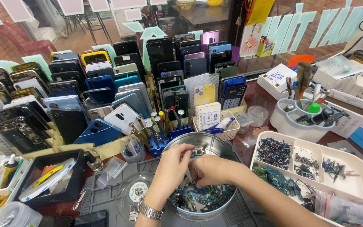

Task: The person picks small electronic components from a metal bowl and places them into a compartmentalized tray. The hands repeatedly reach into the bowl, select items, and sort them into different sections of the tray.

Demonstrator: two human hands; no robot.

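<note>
Both my hands are down inside a round metal tin [213, 142] full of small blue and green circuit parts [206, 197]. My left hand [171, 168], with a metal wristwatch [150, 211] on the wrist, pinches a tiny part near the tin's far side. Touching it from the right, my right hand [213, 169] has its fingers curled among the parts. Whether the right fingers grip a piece is hidden.
Rows of phone back covers [106, 84] stand in racks behind the tin. Screwdrivers [156, 126] sit in a blue holder. A white divided tray [360, 187] with small parts lies to the right, a grey tool caddy [303, 126] behind it. A black box [66, 189] sits left.
</note>
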